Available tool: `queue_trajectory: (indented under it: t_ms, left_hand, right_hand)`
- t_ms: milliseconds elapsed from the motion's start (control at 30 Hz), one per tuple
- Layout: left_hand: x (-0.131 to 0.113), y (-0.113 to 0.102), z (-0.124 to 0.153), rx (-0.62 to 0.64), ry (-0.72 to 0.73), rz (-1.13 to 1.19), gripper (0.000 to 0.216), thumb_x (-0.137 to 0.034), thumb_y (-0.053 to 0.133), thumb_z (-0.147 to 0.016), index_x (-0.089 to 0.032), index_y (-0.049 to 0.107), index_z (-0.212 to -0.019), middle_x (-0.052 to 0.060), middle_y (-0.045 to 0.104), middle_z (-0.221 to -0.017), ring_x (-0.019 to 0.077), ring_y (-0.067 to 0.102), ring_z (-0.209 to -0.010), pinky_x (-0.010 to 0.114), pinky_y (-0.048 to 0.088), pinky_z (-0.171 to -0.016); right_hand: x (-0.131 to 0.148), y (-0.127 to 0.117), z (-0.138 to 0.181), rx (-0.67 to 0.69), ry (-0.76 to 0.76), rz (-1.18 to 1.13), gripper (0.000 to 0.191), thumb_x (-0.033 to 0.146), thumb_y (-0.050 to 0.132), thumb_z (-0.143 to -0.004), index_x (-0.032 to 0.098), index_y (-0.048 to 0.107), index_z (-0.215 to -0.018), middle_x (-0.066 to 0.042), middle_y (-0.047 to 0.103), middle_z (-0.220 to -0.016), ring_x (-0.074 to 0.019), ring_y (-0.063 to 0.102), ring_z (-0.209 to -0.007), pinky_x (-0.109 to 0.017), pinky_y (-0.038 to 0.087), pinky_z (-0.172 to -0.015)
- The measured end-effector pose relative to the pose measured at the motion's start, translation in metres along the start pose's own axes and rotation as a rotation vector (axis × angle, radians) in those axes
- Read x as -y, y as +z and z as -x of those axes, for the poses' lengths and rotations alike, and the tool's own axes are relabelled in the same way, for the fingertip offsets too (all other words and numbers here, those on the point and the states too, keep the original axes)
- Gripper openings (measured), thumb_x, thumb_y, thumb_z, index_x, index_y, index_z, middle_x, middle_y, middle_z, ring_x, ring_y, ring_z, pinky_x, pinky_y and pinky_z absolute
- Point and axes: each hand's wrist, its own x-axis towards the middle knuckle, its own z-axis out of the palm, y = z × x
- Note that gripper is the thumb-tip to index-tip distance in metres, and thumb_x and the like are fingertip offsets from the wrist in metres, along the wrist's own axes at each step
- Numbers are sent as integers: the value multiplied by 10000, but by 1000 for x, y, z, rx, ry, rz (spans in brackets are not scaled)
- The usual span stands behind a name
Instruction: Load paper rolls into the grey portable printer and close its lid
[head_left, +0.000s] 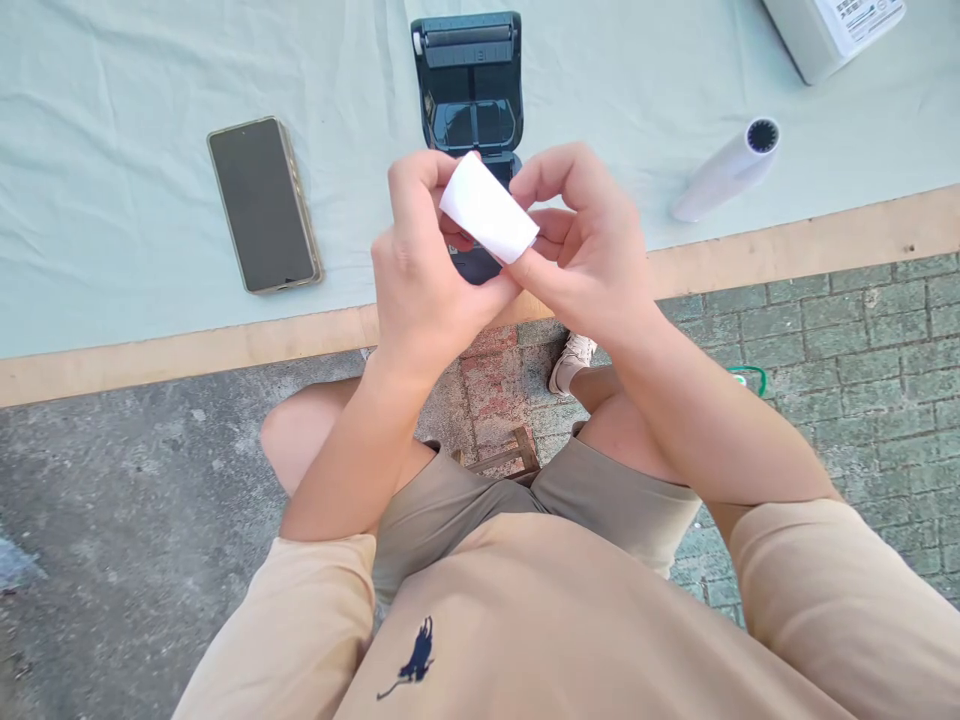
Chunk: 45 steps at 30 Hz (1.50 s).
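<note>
A small white paper roll is held between both my hands just above the table's front edge. My left hand curls round its left end, fingers closed on it. My right hand pinches its right end with thumb and fingers. Right behind the roll lies a dark portable printer with its lid open and its paper bay showing empty.
A phone lies face up on the pale green cloth to the left. A long white paper roll lies at the right, a white box beyond it. The wooden table edge runs below; paving and my knees are underneath.
</note>
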Motion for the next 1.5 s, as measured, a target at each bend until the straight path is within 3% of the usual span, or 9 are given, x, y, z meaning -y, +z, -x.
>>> queue_trajectory:
  t_ms: [300, 567, 767, 833, 1000, 1100, 1200, 1267, 1500]
  left_hand:
    - [0, 13, -8, -103, 46, -64, 554, -429, 749, -864, -320, 415, -1292, 63, 555, -1282, 243, 643, -1092, 378, 589, -843]
    - [1, 4, -9, -18, -28, -30, 508, -339, 729, -867, -328, 456, -1295, 61, 576, -1256, 253, 648, -1115, 421, 583, -953]
    - [-16, 17, -4, -162, 42, 24, 578, -308, 613, -897, -373, 340, -1401, 66, 574, -1212, 269, 595, -1160, 452, 498, -990]
    - [-18, 21, -5, -304, 113, 15, 519, -352, 545, -924, -365, 334, -1398, 70, 565, -1179, 259, 581, -1119, 437, 513, -908]
    - [24, 8, -18, -103, 181, 52, 628, -732, 450, -922, -388, 392, -1443, 59, 567, -1280, 205, 590, -914, 409, 529, -706]
    - [73, -3, -25, -241, 47, -41, 684, -750, 83, -1002, -277, 576, -1031, 28, 558, -904, 162, 514, -794, 407, 474, -727]
    - [96, 1, -22, -84, -222, -245, 689, -855, 183, -944, -253, 437, -724, 33, 428, -687, 204, 456, -761, 450, 404, -815]
    - [88, 9, -18, 65, -309, -270, 641, -813, 193, -963, -263, 377, -691, 45, 431, -700, 238, 485, -769, 465, 374, -834]
    - [21, 14, -10, 78, -478, -46, 394, -603, 509, -987, -262, 354, -866, 102, 519, -973, 354, 580, -1128, 507, 389, -1044]
  right_hand:
    - [-11, 4, -3, -101, 44, -120, 363, 612, 731, -878, 284, 577, -875, -4, 561, -912, -199, 634, -974, -357, 630, -860]
    - [-11, 4, 0, -160, -115, -28, 310, 543, 681, -946, 294, 554, -811, -7, 589, -916, -207, 640, -971, -375, 601, -897]
    - [-3, 11, 7, -59, -188, 208, 158, 318, 690, -907, 309, 539, -955, -31, 617, -1161, -215, 636, -1047, -360, 637, -864]
    - [-2, 12, 6, -84, -128, 174, 224, 342, 712, -880, 315, 539, -1018, -33, 608, -1177, -221, 644, -1053, -362, 641, -903]
    - [-9, -3, -8, -251, -134, -21, 198, 279, 710, -843, 315, 536, -929, 16, 553, -1061, -213, 623, -1144, -332, 616, -904]
    - [-21, -13, -21, -361, -93, -91, 196, 207, 667, -795, 314, 519, -866, 12, 523, -1015, -200, 641, -1053, -348, 622, -878]
    - [-35, -13, -28, -350, -19, -120, 208, 229, 656, -781, 302, 482, -872, 17, 520, -1014, -183, 672, -965, -331, 600, -821]
    - [-42, -8, -29, -305, -36, -102, 204, 270, 656, -811, 292, 473, -900, 21, 507, -1021, -168, 674, -961, -306, 569, -810]
    - [-50, -1, -29, -213, -98, -164, 390, 477, 784, -799, 286, 459, -895, 20, 494, -963, -152, 647, -861, -298, 558, -758]
